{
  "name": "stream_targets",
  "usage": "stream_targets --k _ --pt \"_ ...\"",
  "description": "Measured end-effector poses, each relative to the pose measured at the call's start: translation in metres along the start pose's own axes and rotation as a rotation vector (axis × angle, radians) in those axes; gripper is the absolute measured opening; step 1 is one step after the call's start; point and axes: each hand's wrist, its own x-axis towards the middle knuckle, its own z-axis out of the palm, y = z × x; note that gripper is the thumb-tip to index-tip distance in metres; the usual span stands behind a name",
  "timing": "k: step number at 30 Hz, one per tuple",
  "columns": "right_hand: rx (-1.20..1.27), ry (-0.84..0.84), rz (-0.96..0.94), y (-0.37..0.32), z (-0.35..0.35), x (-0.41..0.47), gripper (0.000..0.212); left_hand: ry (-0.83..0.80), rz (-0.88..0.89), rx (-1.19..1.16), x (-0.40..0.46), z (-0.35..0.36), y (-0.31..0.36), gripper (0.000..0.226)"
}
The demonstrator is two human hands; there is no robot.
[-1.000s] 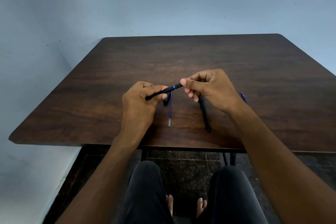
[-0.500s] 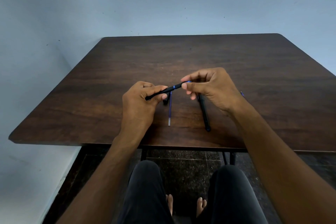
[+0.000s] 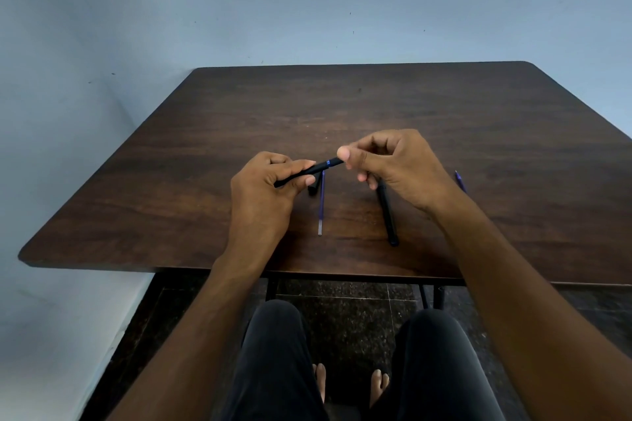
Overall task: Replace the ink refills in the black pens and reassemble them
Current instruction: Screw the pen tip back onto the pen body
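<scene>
My left hand [image 3: 263,195] grips a black pen [image 3: 307,171] by its barrel, a little above the table. The pen has a blue ring near its far end, and the thumb and fingers of my right hand [image 3: 396,167] pinch that end. On the table under my hands lie a blue refill [image 3: 320,205] with a clear end, a short black pen piece [image 3: 314,185] beside it, and a second black pen [image 3: 387,215]. Another blue refill [image 3: 460,180] pokes out behind my right wrist, mostly hidden.
The dark wooden table [image 3: 444,120] stands against a pale blue wall. Its near edge runs just in front of my forearms. My legs and bare feet show below it on a dark tiled floor.
My right hand has shifted slightly on the pen's far end, with the thumb now on top of it. The left hand and the parts on the table have stayed put.
</scene>
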Motion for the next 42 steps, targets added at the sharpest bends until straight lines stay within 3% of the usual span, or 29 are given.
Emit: stream_targets --k 8,18,23,29,36,42 --pt "0.012 -0.012 -0.002 0.0018 -0.0020 0.0017 0.014 -0.001 -0.009 -0.018 0.0003 0.0013 0.0013 0.028" --pt "-0.030 0.010 0.028 0.0008 0.0033 0.0017 0.035 -0.009 -0.003 -0.009 0.0000 0.0010 0.0014 0.027" --pt "0.048 -0.064 0.000 -0.0001 -0.0040 -0.0005 0.030 0.003 0.002 0.010 0.0028 -0.0004 0.0013 0.027" --pt "0.033 -0.011 -0.003 0.0040 -0.0009 0.0026 0.013 -0.005 0.007 -0.005 0.0025 0.0020 0.0014 0.028" --pt "-0.073 0.026 0.015 0.0002 0.0046 0.0027 0.039 -0.009 0.006 -0.014 0.0034 0.0012 0.0018 0.027" --pt "0.014 -0.039 -0.022 -0.0026 -0.0014 0.0017 0.026 0.002 0.005 0.008 0.0041 -0.0019 0.0005 0.030"
